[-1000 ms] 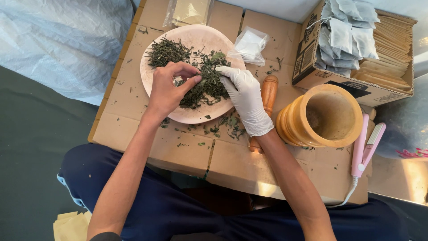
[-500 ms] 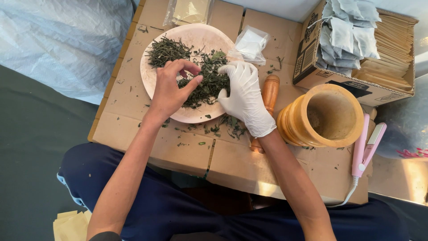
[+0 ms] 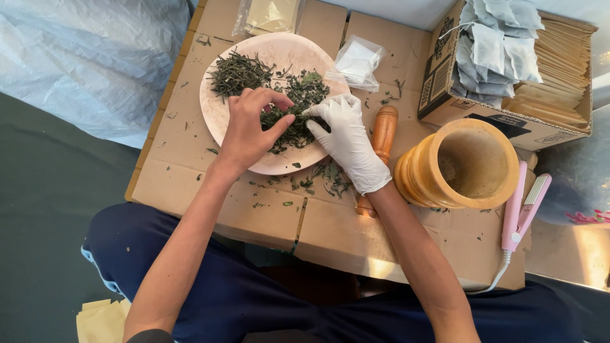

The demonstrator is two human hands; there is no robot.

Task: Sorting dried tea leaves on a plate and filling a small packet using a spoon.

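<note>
Dark green dried herbs (image 3: 289, 105) lie heaped on a pale round plate (image 3: 219, 117). The bare left hand (image 3: 248, 130) and gloved right hand (image 3: 346, 140) both pinch them. A brown carton (image 3: 489, 117) of white sachets (image 3: 495, 44) sits at the surface's far right corner.

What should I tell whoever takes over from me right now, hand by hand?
Left hand: bare, fingers pinching dried herbs on the plate.
Right hand: gloved, fingertips in the same pile.
Nearby: pestle lying beside the plate, empty-looking mortar to its right, box of small bags behind, pink sealer at the edge.
Done: herbs heaped on the plate; some bits spilled on the cardboard.
Left: most herbs unsorted on the plate.
</note>
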